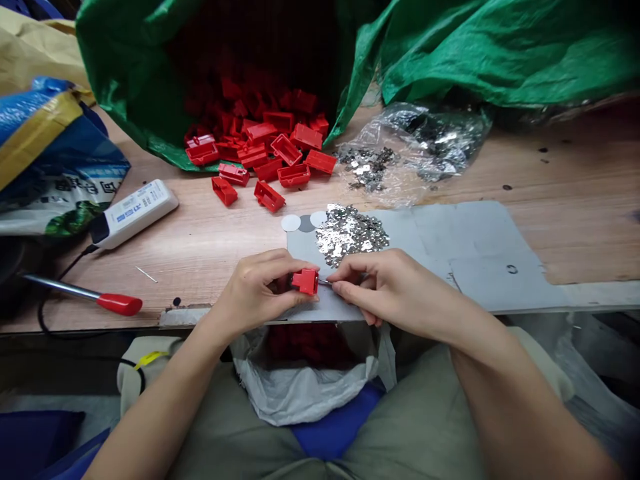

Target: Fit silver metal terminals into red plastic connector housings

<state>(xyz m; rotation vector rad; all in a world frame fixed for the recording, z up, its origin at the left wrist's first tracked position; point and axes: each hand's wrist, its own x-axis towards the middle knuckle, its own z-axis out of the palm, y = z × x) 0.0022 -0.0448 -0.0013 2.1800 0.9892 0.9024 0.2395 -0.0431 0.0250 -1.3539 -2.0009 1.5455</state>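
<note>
Between the thumb and fingers of my left hand (257,287) is a red plastic housing (305,281), held just above the table's front edge. My right hand (383,283) pinches a small metal piece (324,281) whose tip points at the housing's right side. Whether the metal piece touches or enters the housing I cannot tell. Just beyond my hands, a pile of small shiny metal pieces (350,233) lies on a grey sheet (425,247). Farther back, many more red housings (270,157) spill from the mouth of a green sack (135,87).
A clear plastic bag (440,143) with metal parts lies behind the pile. To the left are a white power strip (137,212), a red-handled lever (119,304) and a blue printed bag (55,153). An open white bag (305,393) with red pieces sits below the table edge.
</note>
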